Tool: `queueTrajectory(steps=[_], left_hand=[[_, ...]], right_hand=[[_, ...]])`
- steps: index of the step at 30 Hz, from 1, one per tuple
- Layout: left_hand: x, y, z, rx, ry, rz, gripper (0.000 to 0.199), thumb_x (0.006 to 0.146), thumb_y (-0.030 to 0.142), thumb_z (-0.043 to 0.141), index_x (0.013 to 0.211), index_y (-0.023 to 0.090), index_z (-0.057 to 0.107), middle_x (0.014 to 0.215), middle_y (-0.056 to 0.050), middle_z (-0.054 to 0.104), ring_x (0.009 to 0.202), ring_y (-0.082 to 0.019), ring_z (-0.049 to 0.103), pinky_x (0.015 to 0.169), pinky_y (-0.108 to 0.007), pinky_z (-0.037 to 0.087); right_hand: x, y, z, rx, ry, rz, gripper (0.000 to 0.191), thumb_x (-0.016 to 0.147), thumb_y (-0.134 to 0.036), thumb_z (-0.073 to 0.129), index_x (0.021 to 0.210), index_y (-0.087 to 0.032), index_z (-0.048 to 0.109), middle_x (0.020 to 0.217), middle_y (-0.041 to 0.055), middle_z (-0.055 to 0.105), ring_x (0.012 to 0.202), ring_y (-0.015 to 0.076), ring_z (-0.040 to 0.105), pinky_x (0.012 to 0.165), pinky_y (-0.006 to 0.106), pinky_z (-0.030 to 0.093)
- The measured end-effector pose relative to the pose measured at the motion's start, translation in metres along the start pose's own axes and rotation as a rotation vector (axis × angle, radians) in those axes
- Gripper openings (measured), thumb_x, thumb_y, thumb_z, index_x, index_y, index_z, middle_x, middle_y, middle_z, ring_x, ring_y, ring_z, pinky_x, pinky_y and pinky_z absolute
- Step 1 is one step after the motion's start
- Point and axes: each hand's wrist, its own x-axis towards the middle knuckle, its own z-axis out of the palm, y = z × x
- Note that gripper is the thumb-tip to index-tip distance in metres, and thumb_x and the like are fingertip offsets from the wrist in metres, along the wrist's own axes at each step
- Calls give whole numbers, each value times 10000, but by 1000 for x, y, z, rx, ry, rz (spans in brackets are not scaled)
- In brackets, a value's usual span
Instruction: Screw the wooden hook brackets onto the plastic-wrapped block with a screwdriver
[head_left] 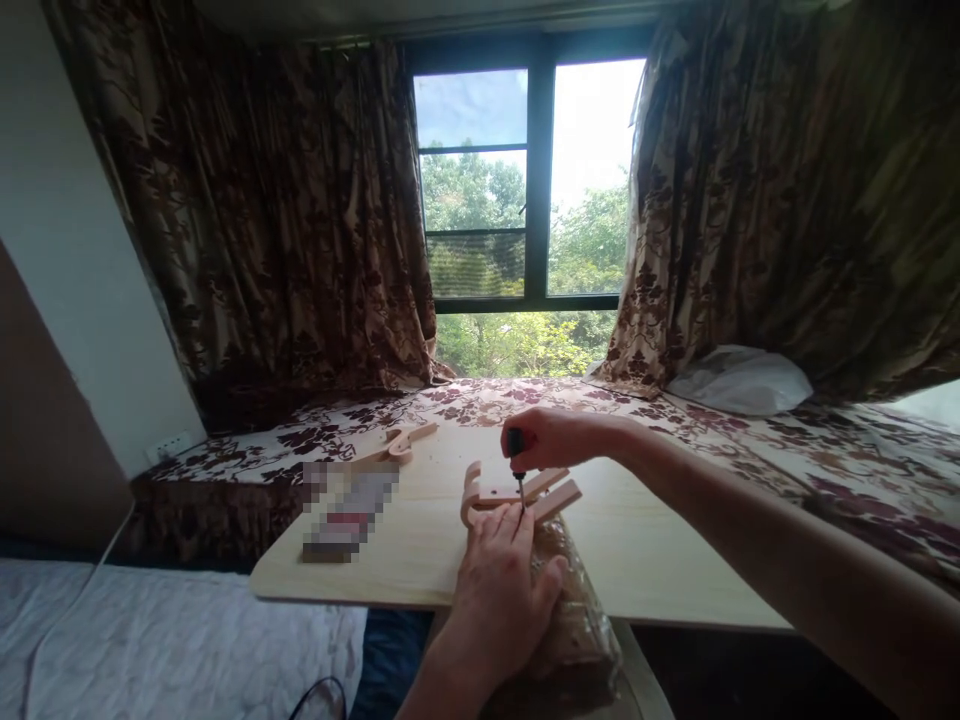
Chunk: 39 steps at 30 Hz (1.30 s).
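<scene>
My right hand [551,438] is closed around the dark handle of a screwdriver [517,455]. It stands nearly upright, its thin shaft pointing down at a pale wooden piece [491,494] with a curved hook-like end and two straight arms. My left hand [504,575] holds that piece down, fingers extended over its near side and fingertips beside the screwdriver's tip. The tip itself is hidden by the fingers. Under my left hand and the wooden piece lies a brown package [581,620] in shiny clear wrap. My left thumb is spread apart over the package.
A light wooden table [667,570] carries the work. At its far left lies another curved wooden piece [405,440], with a blurred-out flat item [349,520] nearer. Behind are a patterned-cloth ledge [517,395], a white plastic bag [742,380] and a window between curtains.
</scene>
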Motion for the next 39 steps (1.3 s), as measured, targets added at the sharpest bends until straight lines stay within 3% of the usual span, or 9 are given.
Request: queueTrajectory(steps=[8,18,27,34,39], left_hand=[[0,3,-2,6,-6,-2,579,873,417,429,1353,92,445,1433,-131,426,1349,-277,322,1149,-448,188],[0,-2,1,23,-8,2,587,871,424,424,1362,103,435,1446,-126,410,1355,-285,316,1147,-444,197],[-1,0,-1,21,14,12,567,864,411,436,1336,98,471,1414,-130,452,1335,-293,343,1140,-451,211],[0,-2,1,14,27,4,581,849,411,452,1334,91,473,1417,-134,447,1330,-293,348,1139,-444,218],[-1,0,0,8,20,4,584,850,411,448,1336,88,470,1425,-137,437,1338,-296,337,1141,-446,211]], right_hand=[[-3,13,0,-41,-36,80,211,914,-304,556,1041,-140,597,933,35,636,729,139,623,641,314,532],[-3,1,-2,-246,67,-28,210,901,-301,572,1044,-151,604,1007,50,629,840,173,618,731,367,519],[1,0,3,-394,96,49,228,919,-316,542,1077,-160,595,1040,59,623,845,173,619,726,362,524],[-3,-10,-1,-450,80,-18,218,919,-313,543,1066,-161,598,1009,52,629,824,166,620,721,360,522],[0,-10,4,-468,105,22,228,926,-320,529,1083,-167,593,1037,59,624,838,168,618,726,360,523]])
